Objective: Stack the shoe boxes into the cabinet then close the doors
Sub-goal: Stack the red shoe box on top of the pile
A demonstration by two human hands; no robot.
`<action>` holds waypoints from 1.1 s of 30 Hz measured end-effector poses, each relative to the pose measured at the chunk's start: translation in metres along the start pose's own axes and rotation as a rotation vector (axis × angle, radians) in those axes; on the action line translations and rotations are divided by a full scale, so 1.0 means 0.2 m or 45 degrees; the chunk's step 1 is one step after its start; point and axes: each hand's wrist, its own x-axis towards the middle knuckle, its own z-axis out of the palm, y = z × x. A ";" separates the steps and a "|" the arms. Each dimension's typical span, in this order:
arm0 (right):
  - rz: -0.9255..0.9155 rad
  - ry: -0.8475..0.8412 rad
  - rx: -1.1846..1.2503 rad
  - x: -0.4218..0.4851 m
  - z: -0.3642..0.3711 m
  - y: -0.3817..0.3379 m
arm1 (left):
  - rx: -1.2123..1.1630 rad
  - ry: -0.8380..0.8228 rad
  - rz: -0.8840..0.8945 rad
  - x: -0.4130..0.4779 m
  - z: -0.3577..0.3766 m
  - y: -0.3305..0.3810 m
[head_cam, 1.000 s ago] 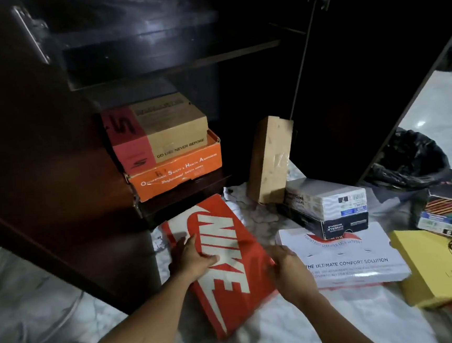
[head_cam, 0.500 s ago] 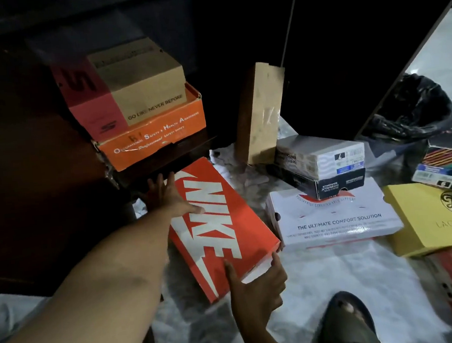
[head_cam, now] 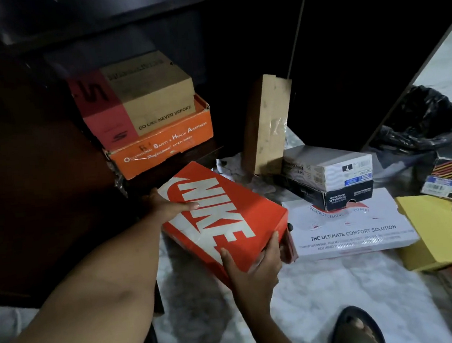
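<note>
Nike shoe box (head_cam: 218, 221), red-orange with white letters, is tilted just above the marble floor (head_cam: 325, 294) at about 6 o'clock from the two boxes already stacked in the cabinet (head_cam: 42, 173). The left hand (head_cam: 167, 206) presses its far corner with fingers (head_cam: 188, 207) flat, and the right hand (head_cam: 258, 267) grasps the near corner from below, probably so the box stays level while lifted. The white comfort-solution box (head_cam: 353, 228) waits at 3 o'clock, just beside it.

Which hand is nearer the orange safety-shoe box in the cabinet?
Left. The left hand grips the red Nike box just below the orange safety-shoe box; the right hand holds the Nike box's near corner, farther away.
</note>
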 end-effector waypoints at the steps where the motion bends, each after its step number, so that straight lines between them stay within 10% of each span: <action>1: -0.036 0.001 0.006 0.02 -0.02 -0.03 | -0.046 0.000 -0.023 -0.02 -0.02 0.03; 13: -0.520 -0.790 0.138 0.44 -0.50 -0.49 | -0.547 0.021 0.038 -0.32 -0.23 0.32; 27: -0.603 -0.823 -0.024 0.86 -0.87 -1.08 | -0.818 0.194 0.517 -0.60 -0.29 0.48; 33: -0.640 -0.761 0.000 1.05 -0.66 -1.35 | -0.782 0.571 0.506 -0.51 -0.38 0.63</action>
